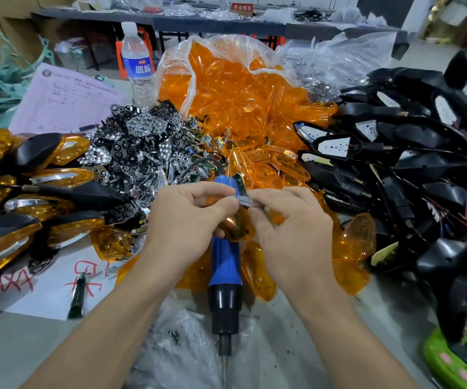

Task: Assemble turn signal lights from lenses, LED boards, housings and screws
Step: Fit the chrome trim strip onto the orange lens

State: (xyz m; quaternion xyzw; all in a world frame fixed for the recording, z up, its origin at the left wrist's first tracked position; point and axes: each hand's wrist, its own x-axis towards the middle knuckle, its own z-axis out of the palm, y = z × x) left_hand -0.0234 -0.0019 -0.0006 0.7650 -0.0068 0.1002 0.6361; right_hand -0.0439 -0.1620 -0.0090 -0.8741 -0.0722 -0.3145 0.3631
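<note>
**A:** What lies nearest the desk's [30, 346] front edge?

**B:** A blue screwdriver [224, 265], its bit pointing at that edge, with a crumpled clear bag [176, 332] beside its tip.

**A:** And the hands?

**B:** They meet just above the screwdriver's handle. The left hand [190, 217] has its grip curled round an amber lens [237, 230]. The right hand [291, 228] has a narrow grip, thumb and fingertip pinching a small chrome strip [244, 199] at the lens's top edge. The left thumb touches the strip too.

**A:** Around them?

**B:** Finished lights [30, 178] are heaped at the left edge and black housings [395, 164] at the right, some showing white LED boards [334, 146]. Chrome reflectors [136, 141] are piled mid-desk.

**A:** Farther back?

**B:** An open bag of lenses [232, 88] spills orange toward the hands. At the far left stand a water bottle [138, 68] and a pink form [66, 99].
</note>
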